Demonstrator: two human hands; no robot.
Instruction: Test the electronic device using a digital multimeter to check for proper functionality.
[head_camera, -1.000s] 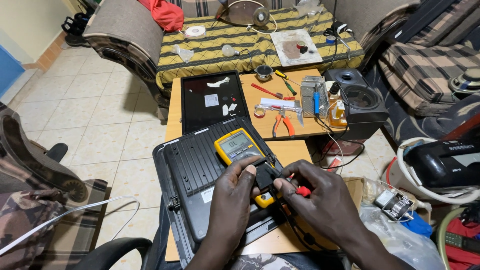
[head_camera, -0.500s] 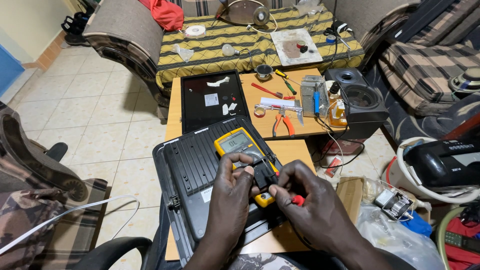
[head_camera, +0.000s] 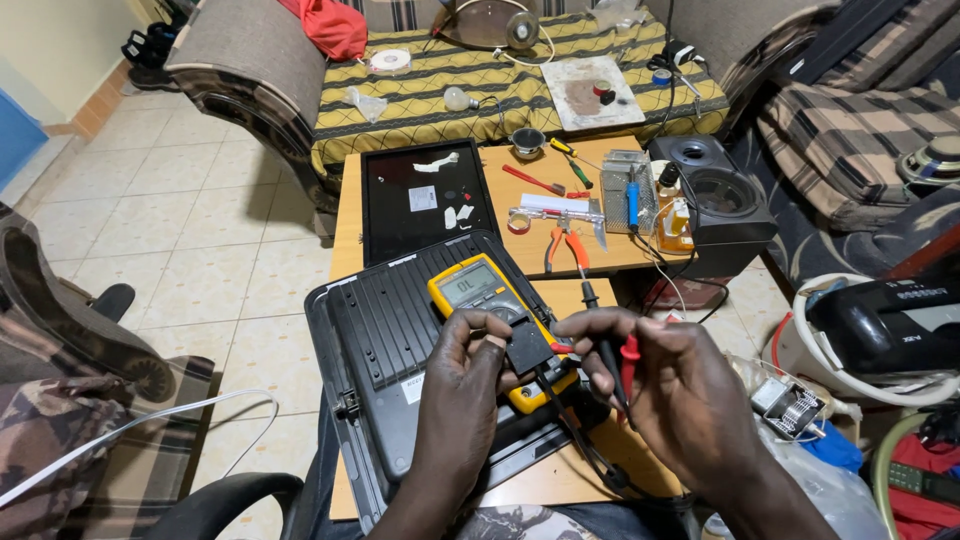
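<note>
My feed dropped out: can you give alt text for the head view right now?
The left hand pinches a small black part over a yellow multimeter lying on a black ribbed housing. The right hand holds the black and red probes. Pliers and screwdrivers lie on the wooden table beyond.

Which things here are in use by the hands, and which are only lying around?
In use: left hand on a small black part; right hand holding test probes; yellow multimeter.

Lying about: orange pliers, screwdrivers, black speaker, light bulb.

Left hand (head_camera: 462, 375) on yellow multimeter (head_camera: 500, 320), right hand (head_camera: 665, 385) gripping probes (head_camera: 615, 355)
</note>
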